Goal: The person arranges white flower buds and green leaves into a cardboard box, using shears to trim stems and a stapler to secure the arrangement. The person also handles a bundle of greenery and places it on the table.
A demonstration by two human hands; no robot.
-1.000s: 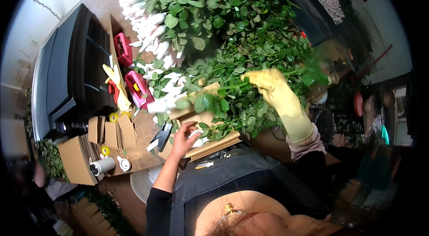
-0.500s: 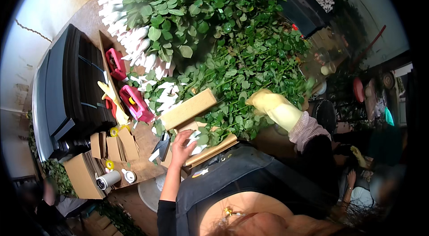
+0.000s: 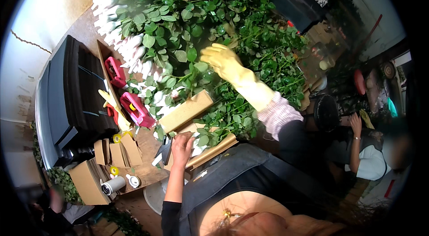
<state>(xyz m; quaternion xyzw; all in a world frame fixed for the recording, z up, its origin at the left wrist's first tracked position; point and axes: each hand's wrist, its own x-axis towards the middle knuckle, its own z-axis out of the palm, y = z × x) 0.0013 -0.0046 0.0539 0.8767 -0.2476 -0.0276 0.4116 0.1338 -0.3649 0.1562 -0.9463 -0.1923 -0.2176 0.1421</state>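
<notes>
My left hand (image 3: 181, 146) is bare, its fingers bent down beside white-sleeved flower heads (image 3: 198, 146) on a cardboard wrap; what is under the fingertips is hidden. My right hand (image 3: 222, 62), in a yellow rubber glove with a pinkish knitted cuff, stretches over the leafy stems (image 3: 250, 35), fingers extended toward the far left and somewhat blurred. Just below the glove a leafy sprig (image 3: 194, 75) stands above the heap. Between my hands lies a ribbed cardboard piece (image 3: 187, 111). Stems from the bunch lie over the brown wrap (image 3: 214, 151) against my apron.
A large pile of white-sleeved flower heads (image 3: 107, 10) lies far left. Pink tape dispensers (image 3: 136, 108), a black stapler-like tool (image 3: 164, 146), cut cardboard (image 3: 118, 153) and a grey cylinder (image 3: 113, 185) are at left, beside stacked dark boards (image 3: 67, 102). Another person (image 3: 364, 160) works at right.
My gloved right hand has moved far and left, from the near right of the stems to above their middle. My left hand's fingers have curled down by the white-sleeved flower heads.
</notes>
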